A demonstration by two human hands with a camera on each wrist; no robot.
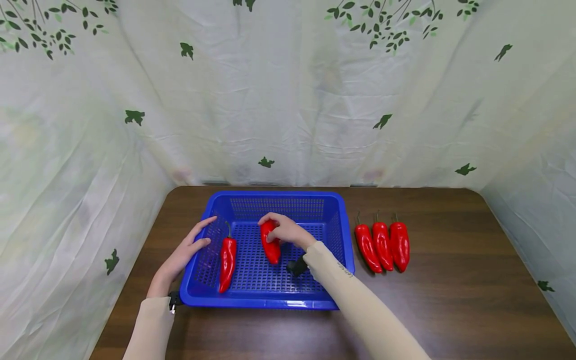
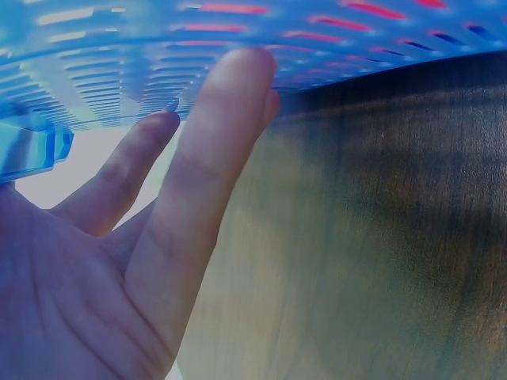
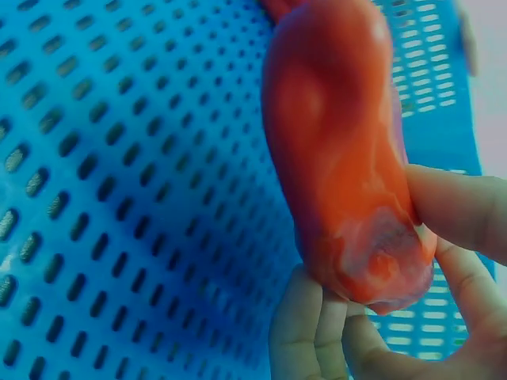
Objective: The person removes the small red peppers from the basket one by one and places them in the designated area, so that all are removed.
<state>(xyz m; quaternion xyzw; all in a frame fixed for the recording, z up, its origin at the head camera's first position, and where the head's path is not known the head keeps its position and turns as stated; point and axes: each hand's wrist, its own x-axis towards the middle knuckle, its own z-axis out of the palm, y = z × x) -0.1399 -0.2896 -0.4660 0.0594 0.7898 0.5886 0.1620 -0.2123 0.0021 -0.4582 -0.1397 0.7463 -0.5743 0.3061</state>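
Note:
My right hand [image 1: 285, 231] holds a long red chili pepper [image 1: 270, 245] inside the blue plastic basket [image 1: 270, 304], fingers and thumb at its upper end. In the right wrist view the chili pepper [image 3: 333, 150] hangs over the slotted basket floor [image 3: 119, 206], one end between the fingers. My left hand [image 1: 182, 255] rests at the basket's left rim, with the index finger and thumb reaching over it. From the left wrist, straight fingers [image 2: 190, 182] touch the slotted outer wall [image 2: 142, 55]. Another red chili pepper [image 1: 228, 265] lies in the basket's left part, stem away from me.
Three red chili peppers [image 1: 381, 246] lie side by side on the brown wooden table [image 1: 472, 280], right of the basket. A printed white curtain [image 1: 288, 100] hangs behind the table and along both sides. The basket's raised walls surround the right hand.

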